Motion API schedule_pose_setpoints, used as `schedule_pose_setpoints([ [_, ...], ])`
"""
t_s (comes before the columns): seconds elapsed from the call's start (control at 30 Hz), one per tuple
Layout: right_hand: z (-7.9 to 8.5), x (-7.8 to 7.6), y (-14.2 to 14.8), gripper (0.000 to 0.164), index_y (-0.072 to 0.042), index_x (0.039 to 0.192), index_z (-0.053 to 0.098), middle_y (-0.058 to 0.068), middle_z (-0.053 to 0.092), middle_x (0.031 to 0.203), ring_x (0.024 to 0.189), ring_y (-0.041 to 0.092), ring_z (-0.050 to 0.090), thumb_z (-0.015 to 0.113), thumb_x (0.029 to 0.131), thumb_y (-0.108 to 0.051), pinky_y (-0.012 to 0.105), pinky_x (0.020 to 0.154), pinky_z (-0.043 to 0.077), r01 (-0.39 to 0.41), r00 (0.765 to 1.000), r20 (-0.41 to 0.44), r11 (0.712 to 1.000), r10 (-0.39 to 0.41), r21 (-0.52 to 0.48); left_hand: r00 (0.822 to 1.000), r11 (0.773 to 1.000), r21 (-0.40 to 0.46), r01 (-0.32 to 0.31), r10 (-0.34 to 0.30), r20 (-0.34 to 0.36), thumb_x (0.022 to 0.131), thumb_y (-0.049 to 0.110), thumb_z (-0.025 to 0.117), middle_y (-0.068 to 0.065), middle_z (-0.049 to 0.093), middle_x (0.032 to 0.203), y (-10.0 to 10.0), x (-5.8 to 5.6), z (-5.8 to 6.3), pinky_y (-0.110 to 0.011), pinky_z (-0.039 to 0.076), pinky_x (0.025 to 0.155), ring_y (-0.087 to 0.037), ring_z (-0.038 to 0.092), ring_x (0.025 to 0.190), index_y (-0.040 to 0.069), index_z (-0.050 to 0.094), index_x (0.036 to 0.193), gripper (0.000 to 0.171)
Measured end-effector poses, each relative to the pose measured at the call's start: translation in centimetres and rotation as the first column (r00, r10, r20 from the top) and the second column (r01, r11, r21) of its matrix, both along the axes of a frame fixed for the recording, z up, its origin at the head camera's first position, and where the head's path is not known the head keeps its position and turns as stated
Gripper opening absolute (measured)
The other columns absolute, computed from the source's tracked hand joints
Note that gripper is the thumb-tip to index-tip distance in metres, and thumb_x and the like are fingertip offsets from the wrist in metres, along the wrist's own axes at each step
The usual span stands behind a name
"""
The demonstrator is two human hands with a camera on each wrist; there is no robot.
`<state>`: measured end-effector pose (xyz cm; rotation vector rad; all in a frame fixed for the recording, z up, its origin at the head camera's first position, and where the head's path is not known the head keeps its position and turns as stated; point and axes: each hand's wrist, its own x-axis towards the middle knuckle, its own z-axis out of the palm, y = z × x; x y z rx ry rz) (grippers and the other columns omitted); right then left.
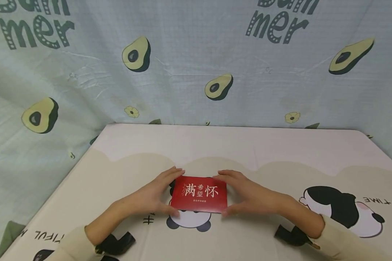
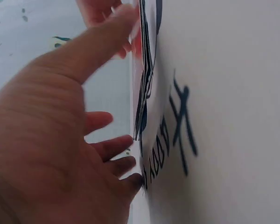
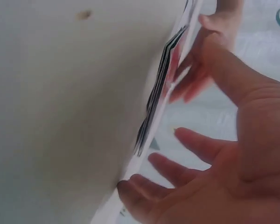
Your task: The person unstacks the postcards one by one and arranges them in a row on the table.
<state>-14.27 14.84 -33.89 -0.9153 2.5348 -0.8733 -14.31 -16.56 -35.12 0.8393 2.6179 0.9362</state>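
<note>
Here, my left hand (image 1: 148, 194) and my right hand (image 1: 253, 195) flank a flat, red rectangular booklet with white characters (image 1: 199, 207), thumbs by its near corners, fingertips by its far ones. My fingers are spread apart on both; whether any touches its edges, I can't tell. It lies on the cream, cartoon-printed tabletop (image 1: 241, 239).

Along the far side rises a pale blue cloth (image 1: 183, 32) printed with avocados (image 1: 136, 54), yellow flowers (image 1: 292, 117) and grey lettering (image 1: 276, 27). The cream-and-pink worktop (image 1: 248, 145) bears a black-and-white animal print (image 1: 343, 212) at right, dark letters (image 1: 49, 236) near left.
</note>
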Motion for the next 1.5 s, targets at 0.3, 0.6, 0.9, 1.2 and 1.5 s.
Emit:
schedule_pose_setpoints([
  [0.3, -0.3, 0.6, -0.8, 0.086, -0.021, 0.146, 0.038, 0.003, 0.031, 0.147, 0.133, 0.022, 0.029, 0.080, 0.074, -0.044, 0.036, 0.089, 0.050, 0.008, 0.999, -0.041, 0.997, -0.005, 0.080, 1.000, 0.999, -0.023, -0.027, 0.027, -0.006, 0.068, 0.036, 0.085, -0.008, 0.026, 0.153, 0.1, 0.3, -0.8, -0.049, 0.046, 0.095, -0.030, 0.018, 0.141, 0.013, 0.031, 0.149, 0.100],
  [0.6, -0.3, 0.9, -0.9, 0.085, -0.021, 0.147, 0.036, 0.001, 0.031, 0.146, 0.133, 0.022, 0.027, 0.079, 0.076, -0.040, 0.035, 0.089, 0.050, 0.006, 0.995, -0.102, 0.991, 0.008, 0.135, 0.999, 1.000, -0.010, -0.021, 0.020, -0.027, 0.070, 0.036, 0.084, -0.009, 0.029, 0.151, 0.2, 0.1, -1.0, -0.051, 0.044, 0.096, -0.031, 0.020, 0.141, 0.013, 0.032, 0.149, 0.097],
  [0.9, -0.2, 1.1, -1.2, 0.085, -0.020, 0.147, 0.035, 0.002, 0.032, 0.145, 0.133, 0.022, 0.027, 0.078, 0.077, -0.041, 0.035, 0.089, 0.050, 0.007, 0.991, -0.136, 0.987, 0.014, 0.158, 0.998, 0.999, -0.028, -0.040, 0.039, -0.050, 0.070, 0.035, 0.084, -0.010, 0.032, 0.150, 0.4, 0.3, -0.8, -0.050, 0.046, 0.094, -0.031, 0.024, 0.140, 0.012, 0.033, 0.148, 0.096],
  [1.2, -0.3, 1.2, -1.1, 0.083, -0.020, 0.148, 0.034, 0.001, 0.033, 0.145, 0.133, 0.019, 0.027, 0.075, 0.080, -0.043, 0.036, 0.093, 0.049, 0.002, 0.979, -0.200, 0.983, 0.035, 0.181, 0.994, 0.996, -0.063, -0.066, 0.060, -0.090, 0.068, 0.037, 0.085, -0.009, 0.036, 0.148, 0.5, 0.4, -0.7, -0.050, 0.046, 0.094, -0.030, 0.029, 0.137, 0.014, 0.035, 0.147, 0.097],
  [1.5, -0.2, 1.3, -0.9, 0.083, -0.021, 0.149, 0.032, 0.000, 0.031, 0.147, 0.134, 0.018, 0.027, 0.074, 0.081, -0.044, 0.036, 0.092, 0.049, 0.005, 0.983, -0.180, 0.988, 0.023, 0.156, 0.990, 0.996, -0.032, -0.089, 0.085, -0.110, 0.065, 0.036, 0.087, -0.006, 0.039, 0.146, 0.4, 0.5, -0.4, -0.048, 0.046, 0.094, -0.028, 0.033, 0.135, 0.018, 0.036, 0.148, 0.099],
])
